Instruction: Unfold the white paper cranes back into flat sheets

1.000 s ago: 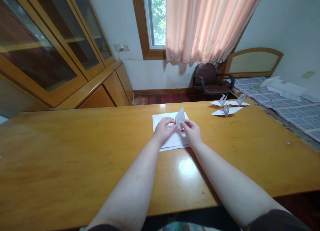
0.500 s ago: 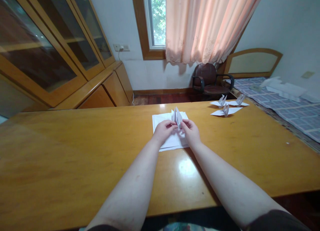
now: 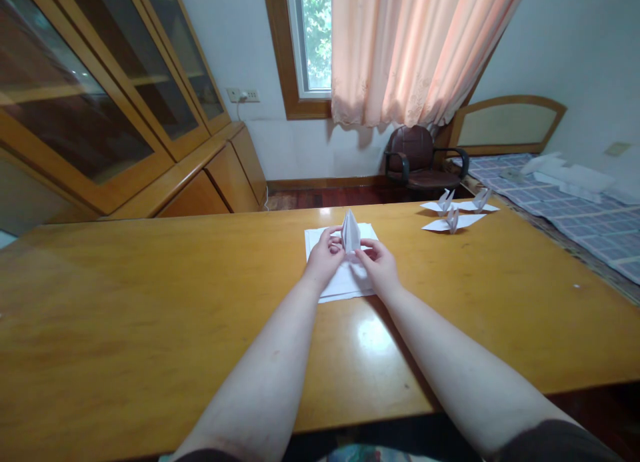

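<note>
No legible text, label, brand, number or sign noted from where I stand. Surfaces checked: folded paper [image 3: 351,235], white sheets [image 3: 345,287] beneath it, paper cranes [image 3: 453,222], tabletop [image 3: 200,302]; no lettering readable on any. Socket plate [image 3: 253,95] and wall plate [image 3: 617,149]: any markings too small to make out.
</note>
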{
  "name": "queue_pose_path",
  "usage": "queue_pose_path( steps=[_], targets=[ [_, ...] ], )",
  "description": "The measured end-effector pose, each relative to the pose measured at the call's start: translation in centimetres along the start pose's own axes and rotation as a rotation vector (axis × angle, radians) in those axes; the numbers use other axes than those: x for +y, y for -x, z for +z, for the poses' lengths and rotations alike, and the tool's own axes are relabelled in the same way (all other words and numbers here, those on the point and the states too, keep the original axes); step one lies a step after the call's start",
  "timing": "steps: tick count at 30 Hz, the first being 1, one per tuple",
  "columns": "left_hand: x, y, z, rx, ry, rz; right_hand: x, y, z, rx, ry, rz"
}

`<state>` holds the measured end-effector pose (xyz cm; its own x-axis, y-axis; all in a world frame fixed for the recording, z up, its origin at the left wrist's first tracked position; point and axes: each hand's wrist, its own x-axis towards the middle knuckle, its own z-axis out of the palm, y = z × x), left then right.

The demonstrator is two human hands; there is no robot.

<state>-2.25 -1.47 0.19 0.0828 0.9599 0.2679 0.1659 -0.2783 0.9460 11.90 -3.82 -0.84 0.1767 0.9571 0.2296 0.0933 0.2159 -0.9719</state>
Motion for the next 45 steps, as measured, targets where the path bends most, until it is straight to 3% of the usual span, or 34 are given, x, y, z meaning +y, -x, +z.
queue_pose_path(
  steps=[5,13,17,20,24,32,38,41,45],
  targets=[
    [0.3,0.0,-0.5,-0.053,-0.064,0.075,-0.1,-0.1,-0.2,0.022,0.107,-0.022],
    [-0.6,-0.6,-0.4,0.025,-0.045,0.07,0.0,-0.2,-0.3,-0.002,0.174,-0.07],
    [-0.7,-0.4,-0.2,0.006,-0.127,0.124,-0.5,0.1,-0.3,0.104,0.125,-0.045],
    [-0.6,-0.2,-0.3,-0.002,-0.204,0.184,-1.1,0.3,-0.4,0.191,0.15,-0.135],
    [-0.3,-0.1,-0.3,-0.008,-0.241,0.213,-1.4,0.4,-0.5,0.108,0.236,-0.242],
    [0.1,-0.2,-0.5,0.102,-0.183,0.184,-0.5,0.3,-0.5,0.109,0.114,-0.138],
    [-0.3,-0.7,-0.3,0.192,0.205,-0.066,-0.4,0.4,-0.3,0.131,-0.007,-0.011],
    [-0.5,-1.1,-0.1,0.22,0.443,-0.254,-0.2,0.5,-0.3,0.134,-0.038,-0.036],
    [-1.2,-1.4,-0.2,0.293,0.405,-0.406,0.1,0.6,-0.4,0.121,-0.042,-0.112]
  ],
)
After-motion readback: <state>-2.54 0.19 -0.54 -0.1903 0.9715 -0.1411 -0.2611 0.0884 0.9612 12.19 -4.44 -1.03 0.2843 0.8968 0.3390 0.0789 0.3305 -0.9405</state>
